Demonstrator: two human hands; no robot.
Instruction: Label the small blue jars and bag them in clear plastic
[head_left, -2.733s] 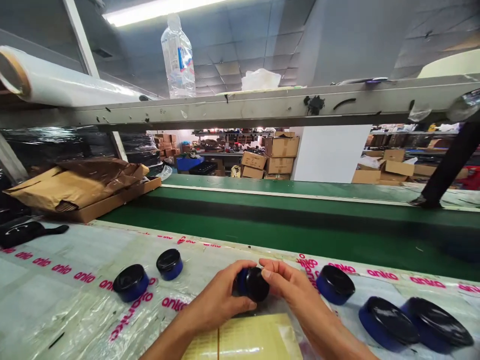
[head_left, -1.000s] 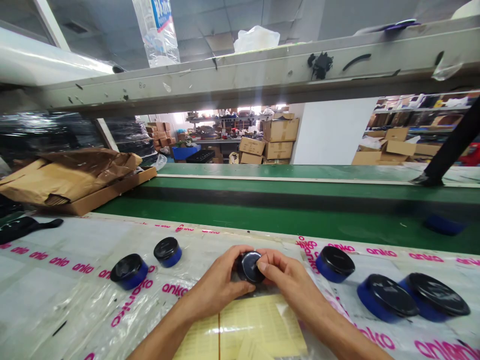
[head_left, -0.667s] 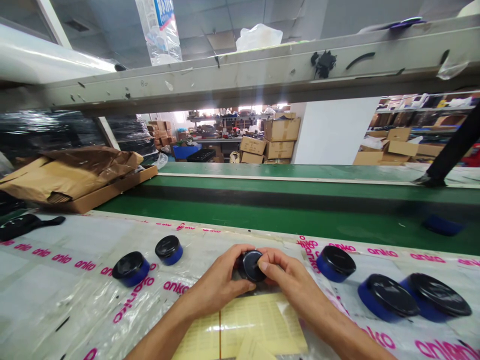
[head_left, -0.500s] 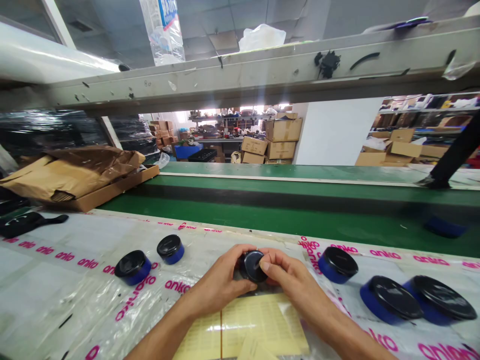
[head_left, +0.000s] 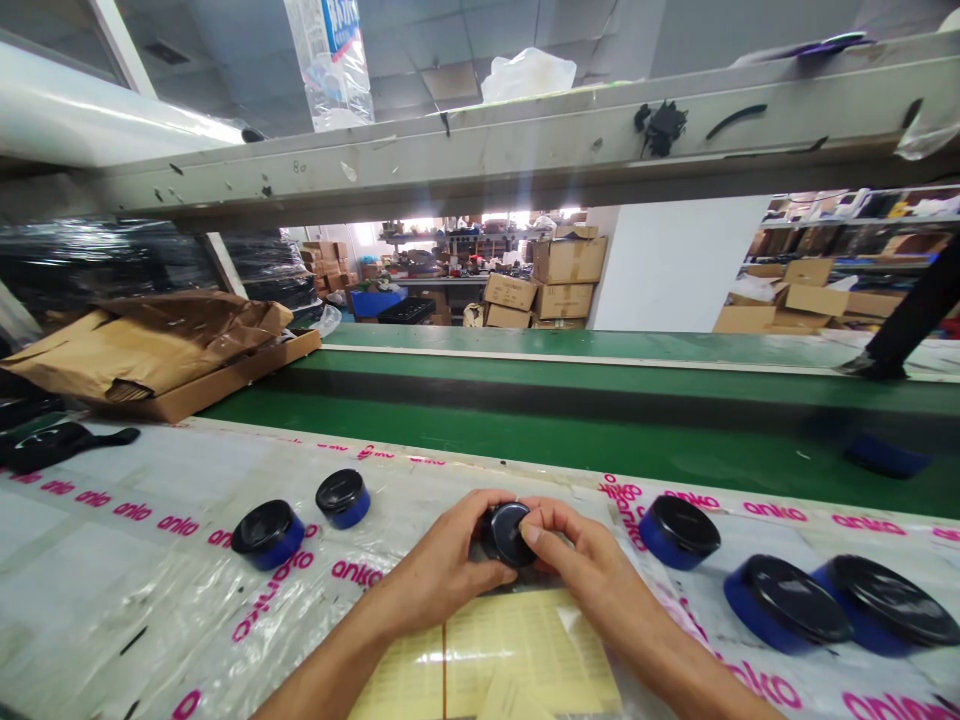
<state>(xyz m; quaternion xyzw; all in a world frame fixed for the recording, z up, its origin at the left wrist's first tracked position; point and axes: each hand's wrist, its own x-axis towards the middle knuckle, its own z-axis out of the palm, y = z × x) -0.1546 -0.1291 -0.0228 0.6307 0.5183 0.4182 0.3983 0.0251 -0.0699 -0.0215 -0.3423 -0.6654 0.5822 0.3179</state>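
Observation:
Between my hands is a small round container with a black lid (head_left: pixel 510 534), its dark top tilted toward me. My left hand (head_left: pixel 457 550) wraps its left side, thumb below and fingers above. The fingers of my right hand (head_left: pixel 564 538) are pinched at the right edge of the lid; whether anything small sits under the fingertips I cannot make out. Just below lie yellowish sheets of small labels (head_left: pixel 517 640). Off to the left stand two blue containers with black lids, a nearer one (head_left: pixel 268 535) and a farther one (head_left: pixel 343 498).
On the right stand three more blue containers (head_left: pixel 679 532), on plastic film (head_left: pixel 180 590) printed in pink. Behind runs a green conveyor belt (head_left: pixel 450 400) carrying one blue container (head_left: pixel 886 455). A cardboard tray (head_left: pixel 240 375) with brown paper sits at left. A beam (head_left: pixel 420 160) crosses overhead.
The view has shifted very slightly. Both hands stay on the container, with the right fingers still at the lid's edge; nothing else has visibly moved.

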